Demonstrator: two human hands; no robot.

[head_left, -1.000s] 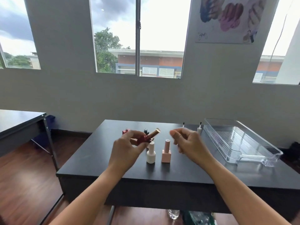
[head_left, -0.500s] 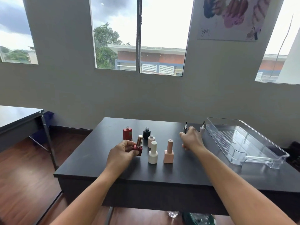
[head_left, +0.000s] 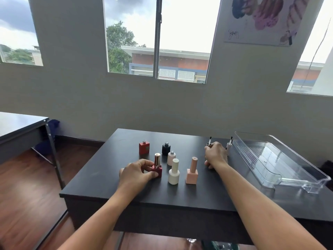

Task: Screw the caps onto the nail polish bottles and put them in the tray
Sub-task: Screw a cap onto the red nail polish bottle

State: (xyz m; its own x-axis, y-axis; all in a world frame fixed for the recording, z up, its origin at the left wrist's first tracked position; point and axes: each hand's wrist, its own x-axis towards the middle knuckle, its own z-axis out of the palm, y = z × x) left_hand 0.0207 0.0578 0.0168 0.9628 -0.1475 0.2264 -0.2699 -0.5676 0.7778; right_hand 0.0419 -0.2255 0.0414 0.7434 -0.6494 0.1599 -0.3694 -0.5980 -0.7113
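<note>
My left hand (head_left: 137, 171) grips a dark red bottle with a rose-gold cap (head_left: 157, 166), standing upright on the black table (head_left: 100, 184). To its right stand a capped white bottle (head_left: 174, 172) and a capped pink bottle (head_left: 192, 171). Behind them are three uncapped bottles: red (head_left: 144, 147), black (head_left: 166, 148) and pale pink (head_left: 171, 158). My right hand (head_left: 215, 155) rests over loose brush caps; one brown cap (head_left: 209, 143) is at its fingertips, a white cap (head_left: 229, 146) stands just right of it. The clear tray (head_left: 281, 159) lies empty at the right.
A second dark table (head_left: 19, 129) stands at the left across a gap of wooden floor. A wall with windows rises behind the table. Something glassy sits on the floor under the table's front edge.
My left hand brought the dark red bottle down from mid-air and stood it on the table. My right hand moved away to the back right, onto the loose caps.
</note>
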